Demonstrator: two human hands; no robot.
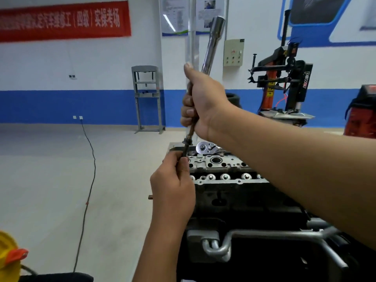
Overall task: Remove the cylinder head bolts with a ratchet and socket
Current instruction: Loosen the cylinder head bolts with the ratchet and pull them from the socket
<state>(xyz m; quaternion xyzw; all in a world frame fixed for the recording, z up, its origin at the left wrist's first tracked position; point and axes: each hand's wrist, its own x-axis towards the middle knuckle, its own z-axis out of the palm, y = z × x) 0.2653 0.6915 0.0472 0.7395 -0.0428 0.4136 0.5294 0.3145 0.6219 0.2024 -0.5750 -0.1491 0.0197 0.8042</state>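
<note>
Right hand (pixel 203 104) grips the socket extension (pixel 213 43) and bolt (pixel 190 127); left hand (pixel 175 180) pinches the bolt's lower end: pull straight to free it from the socket

Both forearms are bare right up to the frame edge, no sleeves, gloves, watch or rings showing, and the left hand (pixel 173 186) and right hand (pixel 203 102) have short, plain nails.

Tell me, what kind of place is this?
Probably a car repair training workshop. An engine sits on a stand, a tyre-changing machine stands by the wall, and a grey shop press stands further back on the wide bare floor.
</note>
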